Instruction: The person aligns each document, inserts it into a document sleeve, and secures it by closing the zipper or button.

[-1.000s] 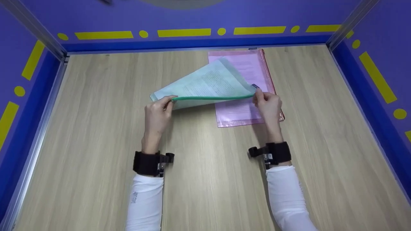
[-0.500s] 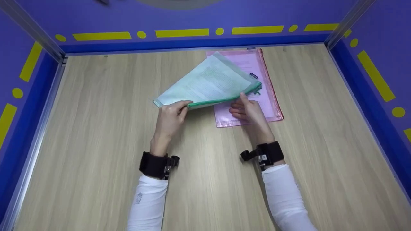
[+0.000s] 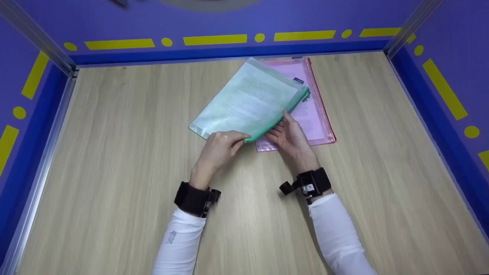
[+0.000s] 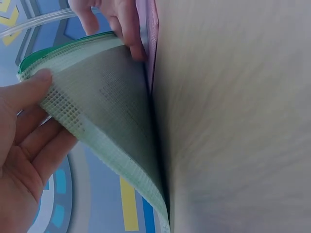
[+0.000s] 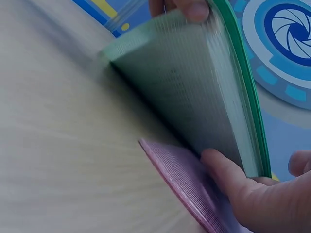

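A green mesh zip folder (image 3: 248, 99), with a printed sheet showing through it, is tilted up off the table along its zipper side. My left hand (image 3: 221, 149) pinches the near corner at the end of the green zipper. In the left wrist view, that thumb (image 4: 36, 85) lies on the mesh with the other fingers behind. My right hand (image 3: 293, 143) reaches under the zipper edge, its fingers extended against the underside. The right wrist view shows its thumb (image 5: 299, 162) apart from the folder. A pink zip folder (image 3: 317, 118) lies flat below, partly covered by the green one.
The wood-grain table (image 3: 122, 152) extends around both folders. A purple-blue wall (image 3: 214, 23) with yellow marks stands along the back, with similar panels at both sides. Black camera straps (image 3: 193, 198) circle the wrists over white sleeves.
The left hand has carried its folder corner right and nearer, turning the green folder and lowering its zipper edge. The right hand has let go of the far corner and slid under that edge.
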Action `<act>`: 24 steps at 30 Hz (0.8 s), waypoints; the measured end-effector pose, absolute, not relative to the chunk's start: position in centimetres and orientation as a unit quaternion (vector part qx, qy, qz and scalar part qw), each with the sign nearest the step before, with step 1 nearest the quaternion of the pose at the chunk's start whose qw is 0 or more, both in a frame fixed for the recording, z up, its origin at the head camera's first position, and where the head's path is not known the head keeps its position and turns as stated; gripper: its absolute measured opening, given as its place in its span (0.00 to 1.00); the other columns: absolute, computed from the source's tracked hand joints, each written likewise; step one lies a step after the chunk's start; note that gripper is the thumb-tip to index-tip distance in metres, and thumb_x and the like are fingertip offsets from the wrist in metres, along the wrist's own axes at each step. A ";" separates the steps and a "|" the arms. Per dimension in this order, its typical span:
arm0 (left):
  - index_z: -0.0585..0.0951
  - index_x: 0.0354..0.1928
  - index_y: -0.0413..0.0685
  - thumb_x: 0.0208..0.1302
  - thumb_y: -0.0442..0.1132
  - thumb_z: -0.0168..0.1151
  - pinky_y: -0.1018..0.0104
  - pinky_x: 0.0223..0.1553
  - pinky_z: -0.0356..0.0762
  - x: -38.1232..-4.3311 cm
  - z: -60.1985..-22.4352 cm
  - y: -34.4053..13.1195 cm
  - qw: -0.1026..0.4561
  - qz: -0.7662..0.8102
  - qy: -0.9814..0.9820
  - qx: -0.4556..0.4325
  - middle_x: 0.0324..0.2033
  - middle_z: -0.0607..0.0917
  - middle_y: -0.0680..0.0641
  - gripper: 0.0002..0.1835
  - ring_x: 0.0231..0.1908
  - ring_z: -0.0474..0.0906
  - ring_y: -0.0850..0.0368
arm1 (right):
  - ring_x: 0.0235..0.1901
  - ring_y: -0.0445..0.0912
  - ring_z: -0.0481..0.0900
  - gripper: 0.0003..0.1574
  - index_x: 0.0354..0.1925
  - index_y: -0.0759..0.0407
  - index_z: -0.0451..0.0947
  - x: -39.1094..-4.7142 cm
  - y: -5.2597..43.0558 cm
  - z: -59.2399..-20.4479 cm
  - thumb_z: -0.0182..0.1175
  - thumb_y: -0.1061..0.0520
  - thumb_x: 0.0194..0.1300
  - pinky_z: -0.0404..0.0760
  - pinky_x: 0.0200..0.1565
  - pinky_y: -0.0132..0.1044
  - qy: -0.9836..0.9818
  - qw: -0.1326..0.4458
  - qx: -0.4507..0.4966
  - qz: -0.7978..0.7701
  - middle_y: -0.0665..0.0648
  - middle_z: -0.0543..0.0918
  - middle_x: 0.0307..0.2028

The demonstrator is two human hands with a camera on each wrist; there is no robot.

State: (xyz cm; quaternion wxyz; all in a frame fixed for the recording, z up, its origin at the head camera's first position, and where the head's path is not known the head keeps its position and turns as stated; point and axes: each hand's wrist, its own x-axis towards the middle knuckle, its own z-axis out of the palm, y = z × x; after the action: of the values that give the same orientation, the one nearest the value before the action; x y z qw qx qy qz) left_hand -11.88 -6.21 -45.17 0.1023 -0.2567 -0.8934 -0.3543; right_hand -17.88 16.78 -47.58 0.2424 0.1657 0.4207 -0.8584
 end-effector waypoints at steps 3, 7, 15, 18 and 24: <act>0.89 0.45 0.50 0.63 0.35 0.67 0.63 0.46 0.85 -11.7 -45.3 -5.7 0.077 -0.342 -0.896 -0.272 0.40 0.91 0.49 0.10 0.42 0.89 0.55 | 0.72 0.53 0.65 0.35 0.74 0.60 0.52 -17.7 16.0 -47.9 0.41 0.44 0.79 0.69 0.71 0.44 0.424 0.223 0.177 -0.860 0.65 0.63 0.71; 0.89 0.46 0.53 0.63 0.38 0.67 0.62 0.43 0.85 -11.5 -45.4 -4.8 0.044 -0.323 -0.898 -0.296 0.40 0.91 0.52 0.10 0.41 0.89 0.57 | 0.68 0.47 0.68 0.30 0.71 0.62 0.56 -17.6 15.0 -48.3 0.48 0.54 0.77 0.72 0.68 0.39 0.455 0.190 0.204 -0.846 0.59 0.67 0.67; 0.88 0.48 0.48 0.62 0.41 0.69 0.60 0.44 0.85 -11.3 -45.5 -4.2 0.014 -0.326 -0.897 -0.298 0.42 0.91 0.49 0.13 0.42 0.88 0.54 | 0.65 0.49 0.72 0.32 0.71 0.69 0.57 -17.6 14.7 -48.6 0.48 0.65 0.72 0.72 0.68 0.40 0.541 0.149 0.235 -0.793 0.64 0.70 0.67; 0.87 0.50 0.46 0.61 0.45 0.70 0.59 0.47 0.84 -11.4 -45.4 -4.6 -0.002 -0.330 -0.899 -0.288 0.44 0.91 0.47 0.17 0.44 0.88 0.53 | 0.65 0.50 0.71 0.32 0.71 0.71 0.56 -17.7 14.8 -48.7 0.47 0.65 0.72 0.70 0.69 0.40 0.562 0.145 0.229 -0.781 0.66 0.70 0.67; 0.84 0.54 0.46 0.64 0.53 0.65 0.58 0.57 0.80 -11.8 -45.5 -6.3 -0.025 -0.334 -0.918 -0.211 0.51 0.88 0.47 0.23 0.54 0.85 0.52 | 0.63 0.50 0.70 0.32 0.71 0.68 0.58 -17.8 15.3 -48.9 0.47 0.67 0.71 0.66 0.71 0.40 0.560 0.137 0.226 -0.785 0.63 0.70 0.64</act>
State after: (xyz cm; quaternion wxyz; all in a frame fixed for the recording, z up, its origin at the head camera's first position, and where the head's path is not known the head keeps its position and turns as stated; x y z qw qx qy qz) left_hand -11.84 -6.34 -45.48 -0.0252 -0.2115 -0.9183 -0.3338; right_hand -17.83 15.29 -48.87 0.1366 0.2260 0.5598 -0.7854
